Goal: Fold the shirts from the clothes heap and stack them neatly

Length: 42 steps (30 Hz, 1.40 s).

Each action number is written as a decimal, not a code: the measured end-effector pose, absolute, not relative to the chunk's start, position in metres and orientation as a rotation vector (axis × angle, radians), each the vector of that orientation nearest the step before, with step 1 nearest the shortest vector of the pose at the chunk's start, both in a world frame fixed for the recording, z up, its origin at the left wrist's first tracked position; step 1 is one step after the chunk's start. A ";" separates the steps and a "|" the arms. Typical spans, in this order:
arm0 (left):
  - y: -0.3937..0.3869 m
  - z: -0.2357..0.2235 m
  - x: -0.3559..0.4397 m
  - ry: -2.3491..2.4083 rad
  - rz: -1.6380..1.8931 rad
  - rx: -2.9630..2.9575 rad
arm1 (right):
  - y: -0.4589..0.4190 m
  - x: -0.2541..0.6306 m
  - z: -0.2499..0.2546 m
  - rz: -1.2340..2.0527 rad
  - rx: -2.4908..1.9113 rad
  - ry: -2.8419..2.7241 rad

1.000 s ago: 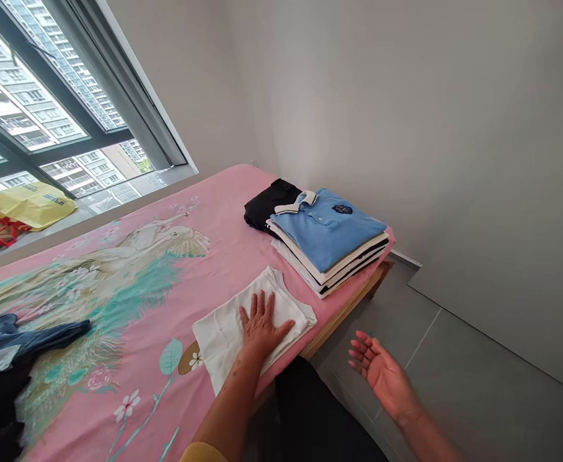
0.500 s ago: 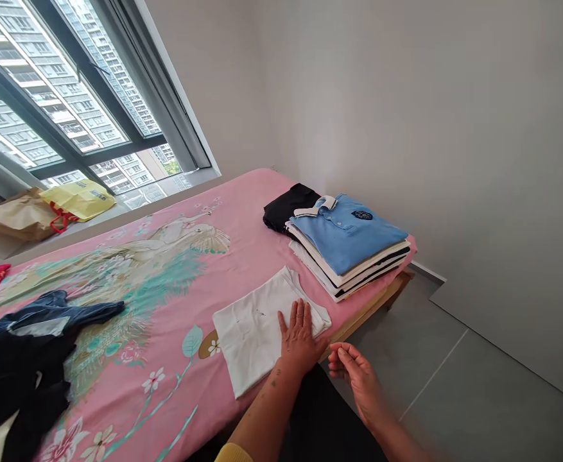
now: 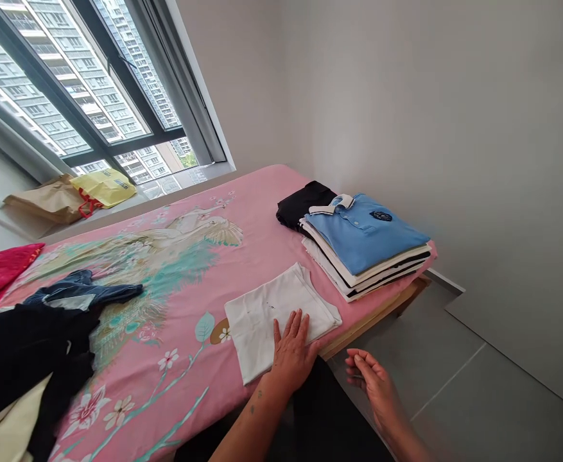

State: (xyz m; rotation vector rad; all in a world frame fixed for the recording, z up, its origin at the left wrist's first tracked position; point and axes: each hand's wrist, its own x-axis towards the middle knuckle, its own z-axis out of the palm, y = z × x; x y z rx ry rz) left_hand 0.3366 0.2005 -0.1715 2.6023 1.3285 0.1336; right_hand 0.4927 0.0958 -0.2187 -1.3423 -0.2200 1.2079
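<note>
A folded white shirt (image 3: 271, 321) lies near the front edge of the bed, with small dark marks on its upper face. My left hand (image 3: 293, 350) rests flat on its near side, fingers stretched out. Past the bed's edge, above the floor, my right hand (image 3: 370, 378) is held with its fingers curled in and the thumb against them; nothing shows in it. Right of the shirt stands a stack of folded clothes topped by a blue polo shirt (image 3: 368, 234) with a pale collar. Folded black clothing (image 3: 305, 205) sits behind that stack.
A pink floral sheet (image 3: 262, 205) covers the bed. Loose black clothes (image 3: 31, 346), a dark blue garment (image 3: 81, 289) and a red cloth (image 3: 6, 273) lie at left. Paper and yellow bags (image 3: 105, 187) sit by the window. A wall (image 3: 430, 115) borders the right.
My left hand has slid left and toward me across the white shirt. My right hand has moved slightly away from it. The view has turned a little left.
</note>
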 end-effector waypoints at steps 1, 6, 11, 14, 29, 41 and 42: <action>0.203 -0.168 0.326 1.375 0.137 2.599 | 0.097 0.492 -0.217 1.214 -1.342 -0.227; 0.232 -0.162 0.271 1.706 0.111 2.517 | 0.100 0.481 -0.215 1.249 -1.337 -0.266; 0.248 -0.175 0.248 1.894 -0.036 2.331 | 0.096 0.463 -0.219 1.280 -1.342 -0.312; 0.249 -0.177 0.247 1.891 -0.049 2.306 | 0.093 0.458 -0.221 1.291 -1.354 -0.333; 0.257 -0.189 0.187 1.878 0.182 2.296 | 0.087 0.450 -0.233 1.340 -1.425 -0.378; 0.221 -0.194 0.158 1.085 0.234 2.929 | 0.092 0.424 -0.226 1.444 -1.346 -0.419; 0.227 -0.194 0.161 1.067 0.248 2.935 | 0.090 0.419 -0.227 1.470 -1.321 -0.411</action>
